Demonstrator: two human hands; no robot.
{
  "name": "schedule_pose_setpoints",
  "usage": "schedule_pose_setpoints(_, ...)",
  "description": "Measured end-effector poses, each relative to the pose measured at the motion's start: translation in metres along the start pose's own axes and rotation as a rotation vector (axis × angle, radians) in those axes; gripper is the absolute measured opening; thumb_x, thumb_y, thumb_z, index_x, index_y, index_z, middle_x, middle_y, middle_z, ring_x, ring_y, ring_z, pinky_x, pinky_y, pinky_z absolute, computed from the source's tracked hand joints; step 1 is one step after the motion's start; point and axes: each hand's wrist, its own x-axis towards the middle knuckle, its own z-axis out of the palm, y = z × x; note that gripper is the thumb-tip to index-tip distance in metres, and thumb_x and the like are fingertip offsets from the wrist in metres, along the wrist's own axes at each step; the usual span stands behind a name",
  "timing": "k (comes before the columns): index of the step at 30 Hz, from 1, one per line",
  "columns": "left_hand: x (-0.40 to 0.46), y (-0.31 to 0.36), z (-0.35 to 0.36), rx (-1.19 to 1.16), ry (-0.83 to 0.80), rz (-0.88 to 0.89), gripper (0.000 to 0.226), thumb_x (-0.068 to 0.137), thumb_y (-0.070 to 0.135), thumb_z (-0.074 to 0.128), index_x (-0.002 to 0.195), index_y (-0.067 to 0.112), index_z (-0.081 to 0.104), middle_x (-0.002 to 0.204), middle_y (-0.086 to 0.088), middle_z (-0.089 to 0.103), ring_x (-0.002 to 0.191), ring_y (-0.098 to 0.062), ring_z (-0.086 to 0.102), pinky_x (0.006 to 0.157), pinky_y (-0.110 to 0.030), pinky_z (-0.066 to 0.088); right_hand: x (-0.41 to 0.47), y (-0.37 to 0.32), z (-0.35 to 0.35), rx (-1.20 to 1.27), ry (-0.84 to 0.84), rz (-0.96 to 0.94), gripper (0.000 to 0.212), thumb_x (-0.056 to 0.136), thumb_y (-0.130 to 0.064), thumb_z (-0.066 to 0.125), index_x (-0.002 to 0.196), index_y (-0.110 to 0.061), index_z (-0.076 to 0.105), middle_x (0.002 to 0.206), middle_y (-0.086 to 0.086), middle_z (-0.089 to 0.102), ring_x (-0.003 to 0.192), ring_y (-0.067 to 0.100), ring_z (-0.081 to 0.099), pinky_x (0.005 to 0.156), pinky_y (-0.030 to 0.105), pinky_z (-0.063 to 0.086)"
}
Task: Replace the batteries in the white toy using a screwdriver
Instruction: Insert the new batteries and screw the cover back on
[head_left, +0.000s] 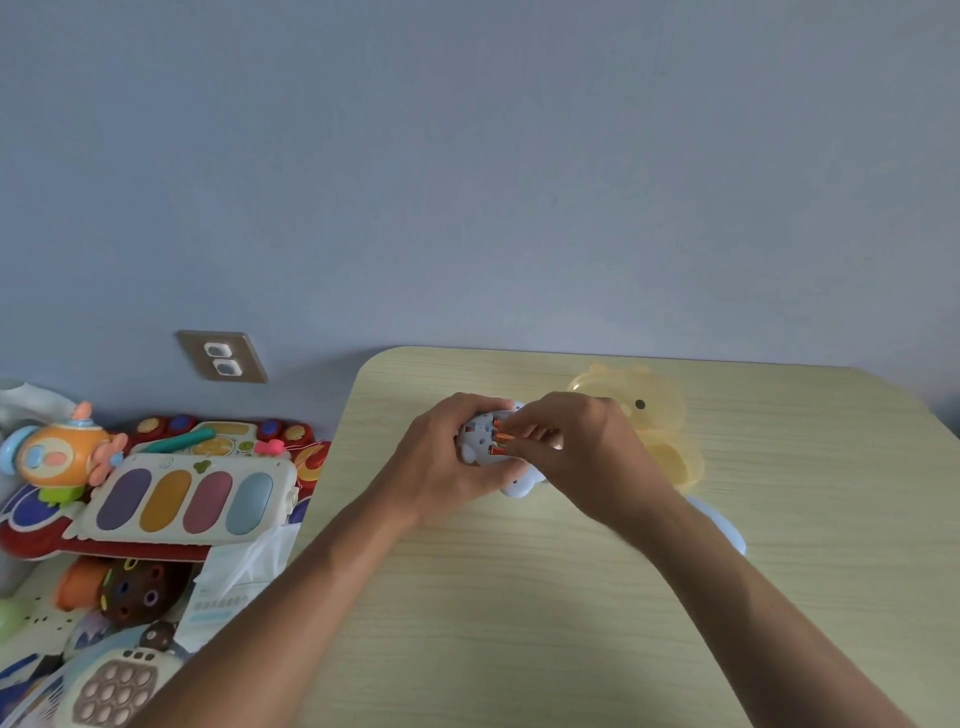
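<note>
On the pale wooden table (519, 597), the white toy (485, 447) is gripped by the left hand (447, 457) while orange batteries (501, 441) (at its 3 o'clock) are pinched by the right hand (582, 447); one could be seated reversed or dropped if rushed.

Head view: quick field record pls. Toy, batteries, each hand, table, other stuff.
toy: white toy held over the table, battery bay open and facing up
batteries: orange batteries in the bay, count unclear
left hand: left hand grips the toy's left side
right hand: right hand, fingertips pinch at the batteries
table: light wood table
behind: yellow duck-shaped piece lying on the table
screwdriver: not visible
off table: toy pile at left
</note>
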Motion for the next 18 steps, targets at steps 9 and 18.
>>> schedule_pose_setpoints(9,0.0,0.0,-0.002,-0.016,-0.025,0.004,0.067,0.062,0.049,0.082,0.126,0.031,0.068,0.118,0.013,0.072,0.104,-0.004,0.071,0.085,-0.024,0.059,-0.038,0.04,-0.056,-0.042,0.066,0.148,0.013,0.078,-0.021,0.082,0.089,-0.027,0.078,0.087,-0.015,0.07,0.083,0.003,0.065,0.074,0.02,0.053)
schedule_pose_setpoints(18,0.0,0.002,-0.002,-0.011,-0.037,0.011,0.063,0.065,0.045,0.084,0.125,0.034,0.068,0.116,0.013,0.072,0.1,-0.004,0.072,0.081,-0.017,0.057,-0.079,0.06,-0.095,-0.327,-0.202,0.321,0.028,0.071,-0.037,0.085,0.087,-0.036,0.063,0.094,-0.017,0.06,0.089,0.003,0.059,0.073,0.025,0.048)
